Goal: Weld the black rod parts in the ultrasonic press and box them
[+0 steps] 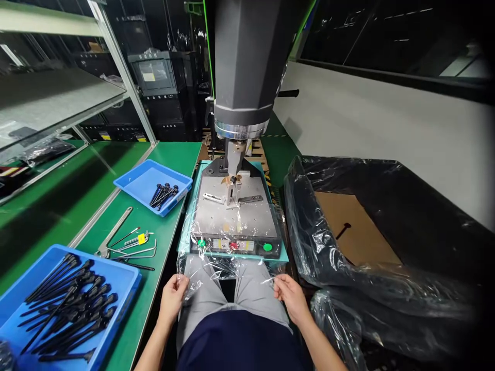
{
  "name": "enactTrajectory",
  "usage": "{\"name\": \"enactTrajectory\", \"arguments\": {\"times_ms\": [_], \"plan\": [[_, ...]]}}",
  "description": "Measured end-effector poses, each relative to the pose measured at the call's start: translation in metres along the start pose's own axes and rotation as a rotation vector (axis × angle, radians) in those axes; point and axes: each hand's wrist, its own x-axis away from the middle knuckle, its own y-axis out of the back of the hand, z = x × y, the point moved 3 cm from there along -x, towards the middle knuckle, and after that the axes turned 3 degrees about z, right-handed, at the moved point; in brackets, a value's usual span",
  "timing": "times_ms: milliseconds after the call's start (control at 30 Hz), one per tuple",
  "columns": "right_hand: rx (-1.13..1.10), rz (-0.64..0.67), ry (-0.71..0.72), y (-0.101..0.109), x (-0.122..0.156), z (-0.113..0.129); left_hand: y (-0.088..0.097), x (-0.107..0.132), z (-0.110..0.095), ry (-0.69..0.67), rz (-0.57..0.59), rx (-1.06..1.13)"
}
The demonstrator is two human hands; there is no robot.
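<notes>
My left hand (172,298) pinches the near left edge of a clear plastic sheet (228,268) that drapes over the front of a press machine's base (235,216). My right hand (291,298) grips the sheet's near right edge. Both hands hover over my lap, just below the machine's control panel with a green button (201,242), a red button (234,246) and another green button (267,247). The dark press head (243,67) hangs above a small fixture (232,189) on the metal plate.
A blue tray (65,304) of several black rod-shaped parts lies at my near left. A smaller blue tray (152,185) with a few black parts sits farther back. Wrenches and hex keys (127,245) lie on the green bench. A plastic-lined cardboard box (359,232) stands right.
</notes>
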Motion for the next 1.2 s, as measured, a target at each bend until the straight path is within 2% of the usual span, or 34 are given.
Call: {"name": "enactTrajectory", "arguments": {"times_ms": [100,200,333,467,533,633,733,800,933,1033,1100,1200], "plan": [[0.034,-0.018,-0.074,0.003,0.001,-0.018,-0.004,0.004,0.012,-0.010,-0.016,-0.073],[0.042,-0.053,-0.111,0.005,-0.003,-0.026,-0.008,0.007,0.018,-0.024,-0.023,-0.172],[0.041,-0.052,-0.109,0.007,-0.006,-0.031,-0.011,0.012,0.021,-0.002,-0.039,-0.320],[0.070,-0.049,-0.104,0.014,-0.005,-0.039,-0.008,0.016,0.025,0.071,-0.068,-0.349],[0.120,-0.091,-0.079,0.022,-0.007,-0.042,-0.006,0.014,0.029,0.102,-0.083,-0.343],[0.264,-0.259,0.024,0.035,-0.015,-0.033,-0.004,0.010,0.033,0.113,-0.085,-0.236],[0.377,-0.356,0.187,0.031,-0.031,0.003,-0.006,0.005,0.028,0.112,-0.026,-0.072],[0.386,-0.282,0.316,0.013,-0.047,0.042,-0.008,0.002,0.020,0.088,-0.009,-0.072],[0.481,-0.098,0.636,-0.048,-0.085,0.142,-0.005,-0.002,0.001,0.031,-0.058,-0.436],[0.554,-0.012,0.879,-0.097,-0.119,0.208,-0.003,-0.005,-0.003,0.017,-0.028,-0.761],[0.631,-0.003,0.954,-0.124,-0.145,0.236,-0.003,-0.006,0.000,0.024,0.025,-0.870],[0.740,0.054,0.943,-0.155,-0.181,0.256,-0.003,-0.007,0.009,0.050,0.055,-0.869]]}}
